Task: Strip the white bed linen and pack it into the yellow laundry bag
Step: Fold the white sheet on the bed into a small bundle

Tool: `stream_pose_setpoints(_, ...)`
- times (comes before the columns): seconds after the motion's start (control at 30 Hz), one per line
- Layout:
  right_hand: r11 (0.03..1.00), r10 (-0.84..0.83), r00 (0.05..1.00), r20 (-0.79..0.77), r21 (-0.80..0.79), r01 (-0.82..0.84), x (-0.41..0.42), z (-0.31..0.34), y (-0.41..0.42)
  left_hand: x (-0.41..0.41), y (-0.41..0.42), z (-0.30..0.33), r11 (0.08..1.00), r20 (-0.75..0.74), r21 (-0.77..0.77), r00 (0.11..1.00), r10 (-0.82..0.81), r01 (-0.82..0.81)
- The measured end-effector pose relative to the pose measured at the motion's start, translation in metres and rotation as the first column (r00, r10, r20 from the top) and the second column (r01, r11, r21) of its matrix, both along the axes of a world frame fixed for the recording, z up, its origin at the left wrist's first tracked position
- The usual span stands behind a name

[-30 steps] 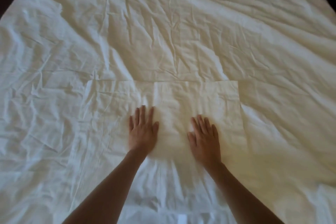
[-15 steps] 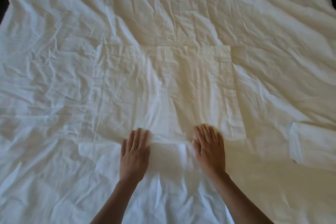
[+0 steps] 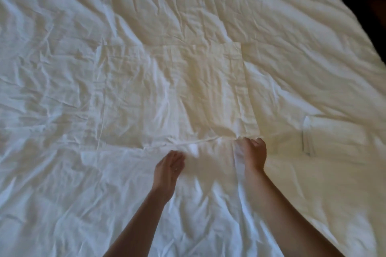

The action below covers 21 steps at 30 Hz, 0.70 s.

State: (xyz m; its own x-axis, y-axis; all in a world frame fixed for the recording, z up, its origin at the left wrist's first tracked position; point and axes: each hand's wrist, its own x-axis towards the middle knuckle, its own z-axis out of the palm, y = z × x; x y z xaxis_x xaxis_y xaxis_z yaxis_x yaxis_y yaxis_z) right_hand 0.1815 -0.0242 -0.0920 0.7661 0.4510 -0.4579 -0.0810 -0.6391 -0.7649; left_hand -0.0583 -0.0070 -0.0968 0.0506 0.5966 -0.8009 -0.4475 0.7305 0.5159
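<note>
1. A crumpled white bed sheet is covering the whole bed.
2. A flat folded white linen piece is lying mid-bed, its near edge at the hands.
3. The right hand is pinching that edge's right corner, fingers curled.
4. The left hand is hovering loosely open beside the edge; contact unclear.
</note>
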Motion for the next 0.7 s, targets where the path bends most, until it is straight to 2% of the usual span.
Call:
stream_pose_setpoints(0.1, 0.998, -0.046, 0.996, -0.073, -0.044, 0.043, 0.015, 0.000, 0.020, 0.029, 0.007, 0.002, 0.999, 0.129, -0.033, 0.992, -0.011, 0.015)
stream_pose_setpoints(0.2, 0.983, -0.175, 0.900, -0.400, -0.024, 0.181, 0.034, 0.003, 0.029, 0.050, 0.022, 0.001, 0.999, 0.136, -0.044, 0.991, 0.008, -0.002)
stream_pose_setpoints(0.27, 0.974, -0.202, 0.838, -0.507, -0.017, 0.225, 0.042, 0.006, 0.032, 0.057, 0.033, -0.003, 1.000, 0.112, -0.013, 0.994, -0.013, 0.015)
stream_pose_setpoints(0.33, 0.988, -0.149, 0.882, -0.447, -0.034, 0.149, 0.048, -0.004, 0.036, 0.062, 0.040, -0.005, 1.000, 0.093, 0.013, 0.995, -0.022, 0.021)
stream_pose_setpoints(0.4, 0.995, -0.038, 0.959, -0.279, -0.096, 0.012, 0.053, -0.014, 0.037, 0.068, 0.043, -0.006, 0.998, 0.020, 0.051, 0.999, -0.043, 0.042)
stream_pose_setpoints(0.47, 0.971, 0.125, 0.986, -0.110, -0.192, -0.144, 0.056, -0.016, 0.037, 0.075, 0.045, -0.008, 0.983, -0.150, 0.137, 0.984, -0.100, 0.121)
stream_pose_setpoints(0.57, 0.951, 0.261, 0.959, 0.111, -0.202, -0.235, 0.059, -0.010, 0.031, 0.081, 0.043, -0.006, 0.918, -0.439, 0.199, 0.869, -0.228, 0.342)
stream_pose_setpoints(0.63, 0.973, 0.225, 0.966, 0.124, -0.074, -0.217, 0.065, -0.006, 0.025, 0.082, 0.041, -0.004, 0.891, -0.508, 0.173, 0.813, -0.285, 0.420)
stream_pose_setpoints(0.7, 0.990, 0.083, 0.996, -0.026, 0.119, -0.079, 0.072, -0.002, 0.019, 0.083, 0.038, -0.004, 0.864, -0.566, 0.151, 0.759, -0.323, 0.480)
